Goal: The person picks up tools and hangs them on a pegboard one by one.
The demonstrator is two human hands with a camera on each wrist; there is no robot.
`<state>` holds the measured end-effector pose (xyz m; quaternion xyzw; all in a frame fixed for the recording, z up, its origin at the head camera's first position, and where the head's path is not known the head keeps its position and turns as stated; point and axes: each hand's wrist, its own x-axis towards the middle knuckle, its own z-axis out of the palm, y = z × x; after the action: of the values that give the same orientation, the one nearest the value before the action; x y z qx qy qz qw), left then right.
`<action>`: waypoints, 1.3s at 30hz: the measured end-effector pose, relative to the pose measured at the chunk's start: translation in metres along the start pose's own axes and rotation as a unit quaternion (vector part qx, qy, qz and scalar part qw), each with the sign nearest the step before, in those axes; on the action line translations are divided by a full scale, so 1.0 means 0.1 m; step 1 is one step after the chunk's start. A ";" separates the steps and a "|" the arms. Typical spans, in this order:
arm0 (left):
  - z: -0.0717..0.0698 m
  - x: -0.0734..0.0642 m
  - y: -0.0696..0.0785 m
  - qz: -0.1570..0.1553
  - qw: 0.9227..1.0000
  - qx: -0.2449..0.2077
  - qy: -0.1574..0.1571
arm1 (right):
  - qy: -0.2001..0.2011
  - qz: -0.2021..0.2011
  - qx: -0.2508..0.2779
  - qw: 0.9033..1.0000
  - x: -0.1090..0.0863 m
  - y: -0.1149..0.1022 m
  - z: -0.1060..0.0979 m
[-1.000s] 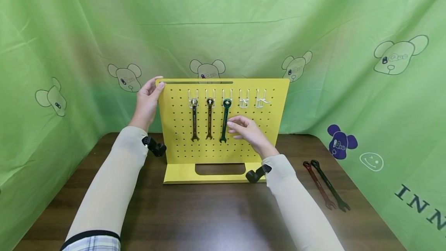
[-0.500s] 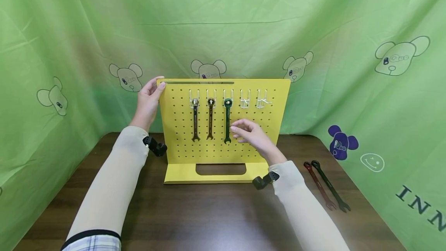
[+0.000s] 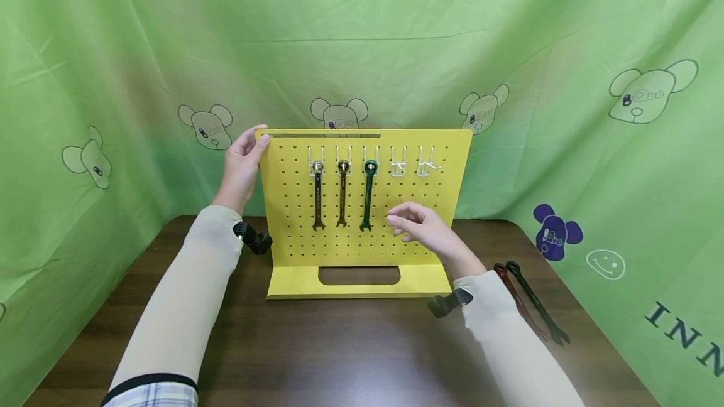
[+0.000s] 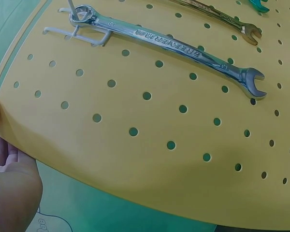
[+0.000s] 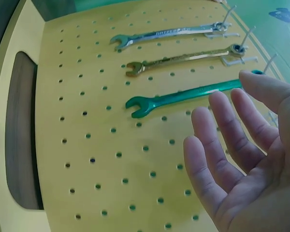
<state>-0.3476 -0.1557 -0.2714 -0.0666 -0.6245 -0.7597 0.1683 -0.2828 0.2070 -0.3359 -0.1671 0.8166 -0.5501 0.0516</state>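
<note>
One green wrench [image 3: 368, 198] is hanging on the yellow pegboard [image 3: 396, 190], its long axis near vertical, just left of the empty, relaxed right grip [image 3: 424, 228], the nearer hand; the left grip [image 3: 240, 168] is pinching the yellow pegboard's corner. A red wrench [image 3: 511, 284] and a dark wrench [image 3: 536, 301] are lying rightward.

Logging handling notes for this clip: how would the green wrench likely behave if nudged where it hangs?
The green wrench would probably swing, hanging by its ring end from a white hook. Its straight, metallic form looks stiff and likely fairly heavy. Glossy highlights suggest it may feel slippery.
</note>
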 end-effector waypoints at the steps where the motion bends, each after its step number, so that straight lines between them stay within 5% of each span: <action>1: 0.00 0.00 0.00 0.001 1.000 0.000 0.000 | -0.002 0.002 -0.003 1.000 -0.02 0.01 -0.02; 22: -0.01 -0.02 0.00 0.007 1.000 -0.013 -0.002 | -0.003 0.033 -0.053 0.998 -0.46 0.37 -0.47; 39: 0.00 0.01 -0.02 0.006 1.000 -0.001 0.003 | 0.053 0.069 -0.068 0.994 -1.00 0.76 -1.01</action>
<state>-0.3496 -0.1557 -0.2733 -0.0680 -0.6225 -0.7599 0.1747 -0.2321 0.3546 -0.3765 -0.0840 0.8635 -0.4961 0.0344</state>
